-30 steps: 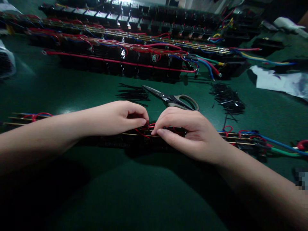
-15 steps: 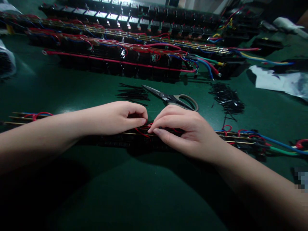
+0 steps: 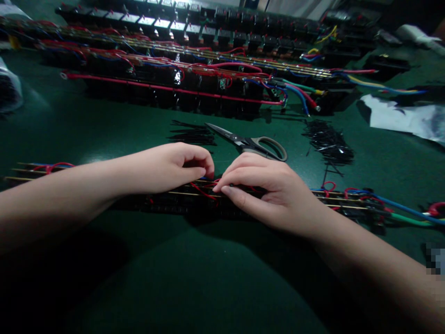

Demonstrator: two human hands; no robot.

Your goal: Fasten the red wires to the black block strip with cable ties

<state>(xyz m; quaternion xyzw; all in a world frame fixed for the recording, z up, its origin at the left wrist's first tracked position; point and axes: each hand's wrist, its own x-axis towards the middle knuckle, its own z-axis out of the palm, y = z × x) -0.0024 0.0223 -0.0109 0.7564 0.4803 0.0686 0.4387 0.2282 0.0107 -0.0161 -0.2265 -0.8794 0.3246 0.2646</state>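
A long dark assembly (image 3: pixel 167 204) with brass-coloured rods and thin red and blue wires lies crosswise in front of me. My left hand (image 3: pixel 179 167) reaches over its middle, fingers curled down and the thumb close to the index fingertip; what lies at the tips is hidden. Just to the right, my right hand (image 3: pixel 264 185) is pinched at the rods beside a thin red wire (image 3: pixel 205 192). A small dark bit shows between thumb and index finger, too small to name. Beyond the hands lie scissors (image 3: pixel 239 140) with dark, grey-rimmed handles.
Thin black strips, looking like cable ties, form a small bundle (image 3: pixel 191 133) left of the scissors and a larger pile (image 3: pixel 328 141) to the right. Several wired black assemblies (image 3: pixel 174 69) fill the back of the green table (image 3: pixel 222 278). A white plastic bag (image 3: pixel 399 113) lies at right.
My left thumb has drawn back slightly to the left from the index fingertip, and more of the red wire shows below. The right hand stays almost still.
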